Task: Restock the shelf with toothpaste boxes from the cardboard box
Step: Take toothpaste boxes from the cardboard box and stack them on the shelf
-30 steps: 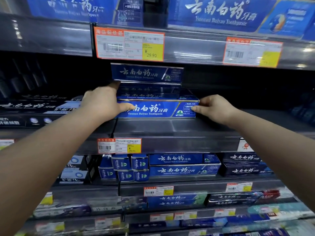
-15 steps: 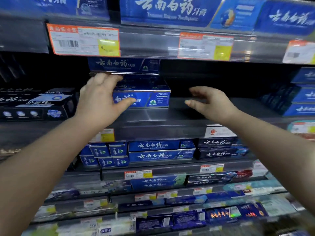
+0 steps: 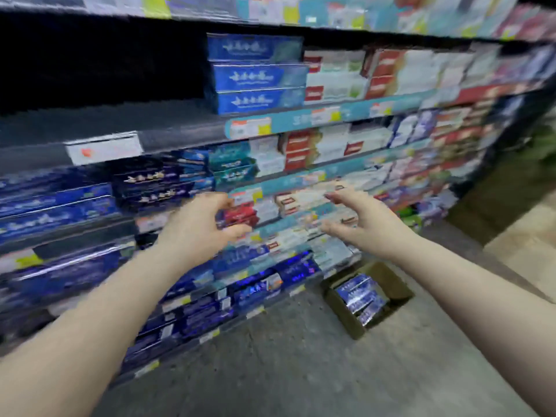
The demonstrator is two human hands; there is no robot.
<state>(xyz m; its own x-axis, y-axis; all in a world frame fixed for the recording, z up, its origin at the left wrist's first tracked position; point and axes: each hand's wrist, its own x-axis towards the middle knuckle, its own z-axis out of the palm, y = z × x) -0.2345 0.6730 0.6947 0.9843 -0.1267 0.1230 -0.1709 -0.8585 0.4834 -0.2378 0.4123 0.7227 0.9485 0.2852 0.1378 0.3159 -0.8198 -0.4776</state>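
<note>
1. Both our hands are free. The left hand (image 3: 204,227) and the right hand (image 3: 365,225) hover in front of the shelving, fingers spread and loosely curved, thumbs held away, gripping nothing.
2. The toothpaste boxes (image 3: 359,296) lie packed in the cardboard box (image 3: 346,322), which sits on the floor below and to the right of our hands, near the foot of the shelf (image 3: 120,124).
3. We judge these cartons to be light and made of thin card: stiff along their length, but easy to dent on the broad faces. Their glossy print may let them slide against one another.
4. We would take them by the long narrow edges, or press a small stack between both palms at the ends.
5. The view is heavily smeared, so no lettering can be read.
6. Only the top layer in the cardboard box shows, so we cannot tell how many are left beneath.
7. The dark bay at upper left is lost in shadow; we cannot tell what stands inside it.
</note>
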